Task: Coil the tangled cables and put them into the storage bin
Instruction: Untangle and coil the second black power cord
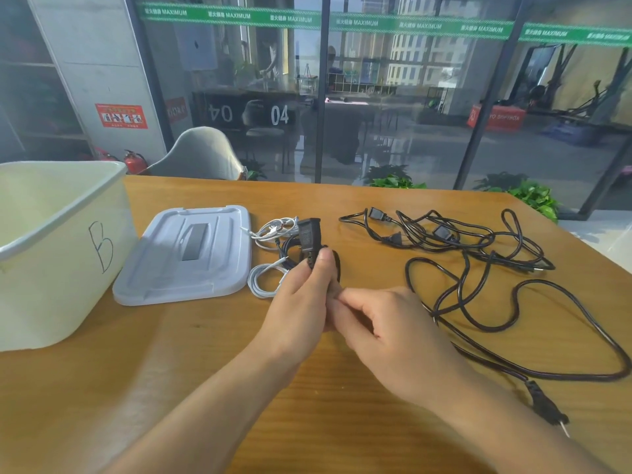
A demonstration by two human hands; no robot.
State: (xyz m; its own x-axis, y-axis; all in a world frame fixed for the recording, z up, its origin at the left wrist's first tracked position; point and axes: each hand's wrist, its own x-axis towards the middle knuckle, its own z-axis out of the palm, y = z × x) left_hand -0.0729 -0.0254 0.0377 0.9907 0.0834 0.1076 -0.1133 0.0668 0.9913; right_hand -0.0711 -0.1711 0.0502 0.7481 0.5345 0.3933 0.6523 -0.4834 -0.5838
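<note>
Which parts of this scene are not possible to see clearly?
Head view only:
- Storage bin: left side cut off by the frame edge; its floor hidden by the near wall.
- Black cable below the left hand: covered by both hands.
- Right hand fingers: what they pinch is hidden.

Both hands [342,302] pinch a black power cable [309,239] above the wooden table [239,388], beside a grey lid [188,254].

On the tabletop [342,422] the bin [51,254] stood far left, the lid [191,258] just right of it, small cables [270,254] beside the lid, and tangled cables [478,261] spread at right.
</note>
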